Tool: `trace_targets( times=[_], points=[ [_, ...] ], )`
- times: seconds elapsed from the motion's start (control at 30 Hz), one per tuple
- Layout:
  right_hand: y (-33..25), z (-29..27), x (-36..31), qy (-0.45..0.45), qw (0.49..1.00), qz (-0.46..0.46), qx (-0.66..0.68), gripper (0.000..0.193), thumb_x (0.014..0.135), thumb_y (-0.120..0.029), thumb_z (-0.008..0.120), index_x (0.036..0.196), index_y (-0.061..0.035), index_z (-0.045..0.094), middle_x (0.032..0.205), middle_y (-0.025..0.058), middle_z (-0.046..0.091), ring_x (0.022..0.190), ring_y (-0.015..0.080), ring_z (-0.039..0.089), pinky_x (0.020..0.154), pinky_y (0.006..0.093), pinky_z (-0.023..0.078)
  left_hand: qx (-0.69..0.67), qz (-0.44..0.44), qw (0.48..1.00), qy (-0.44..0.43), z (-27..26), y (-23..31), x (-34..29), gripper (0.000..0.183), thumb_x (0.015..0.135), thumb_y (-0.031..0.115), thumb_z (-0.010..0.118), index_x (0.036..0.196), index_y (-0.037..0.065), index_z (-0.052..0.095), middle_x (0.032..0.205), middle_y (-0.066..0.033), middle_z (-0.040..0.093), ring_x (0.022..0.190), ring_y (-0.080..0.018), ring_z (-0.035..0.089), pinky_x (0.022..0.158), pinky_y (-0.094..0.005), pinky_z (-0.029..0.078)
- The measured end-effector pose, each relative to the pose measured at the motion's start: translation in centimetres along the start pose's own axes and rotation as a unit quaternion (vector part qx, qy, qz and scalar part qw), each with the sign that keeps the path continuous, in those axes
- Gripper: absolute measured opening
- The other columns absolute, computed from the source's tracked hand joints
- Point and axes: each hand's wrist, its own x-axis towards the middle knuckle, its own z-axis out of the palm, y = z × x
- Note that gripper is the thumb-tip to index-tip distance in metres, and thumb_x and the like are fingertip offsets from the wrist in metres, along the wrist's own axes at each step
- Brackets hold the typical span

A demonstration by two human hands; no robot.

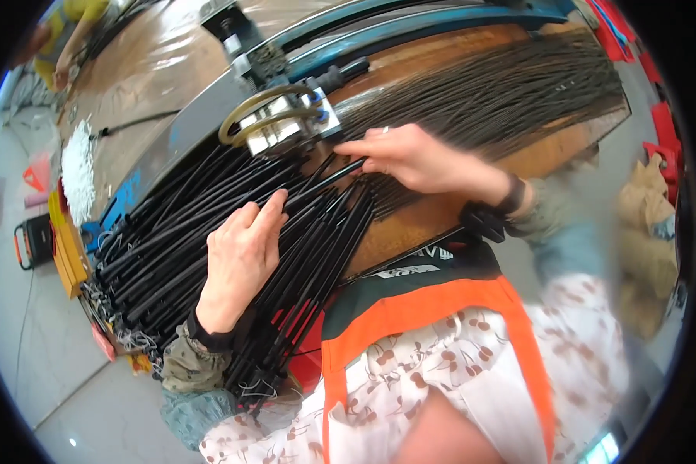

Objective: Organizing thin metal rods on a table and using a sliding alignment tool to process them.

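Brown wooden counter (406, 240) with a scuffed, worn-looking face, grey tiled floor (66, 390) around it, and a pretty busy workspace overall. Front and centre is a slim black rod (325, 182), slanting between the two hands just below a metal clamp block (286, 131). Right hand (417, 158) has its upper end pinched between thumb and fingers; left hand (243, 247) is lower down with fingertips at the rod, but I can't tell whether they're really gripping or just steadying it. My guess is it's light and fairly stiff, maybe with a little flex over its length, and not something you'd break easily. The smooth, slightly shiny skin could slip or roll, so I'd pinch close to the end and support it further back with the other hand. Under the left hand there's a messy pile of similar black rods (185, 220), round and straight, fanned out with loose bits tangled at the far ends. The block itself is boxy bare metal with bendy yellowish hoses (236, 120) looping off it. Behind that, a painted blue rail (410, 48) runs across, and a wide spread of thin, dark, wiry strands (510, 85) covers the wood to the right. Fluffy-looking white heap (79, 174) off left, too.
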Motion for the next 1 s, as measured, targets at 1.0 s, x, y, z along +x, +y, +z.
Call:
trace_targets(
  times=[1.0],
  points=[
    [4.9,-15.6,1.0,0.311,0.855,-0.179,-0.373,0.061,0.083,-0.022,0.077,0.138,-0.0109,0.054,0.083,0.0086,0.067,0.073,0.0219,0.066,0.071,0.0338,0.055,0.186,0.194,0.963,0.027,-6.3,2.9,21.0,0.047,0.079,-0.007,0.058,0.125,0.005,0.062,0.083,-0.0124,0.053,0.08,-0.0297,0.057,0.069,-0.0417,0.048]
  ],
)
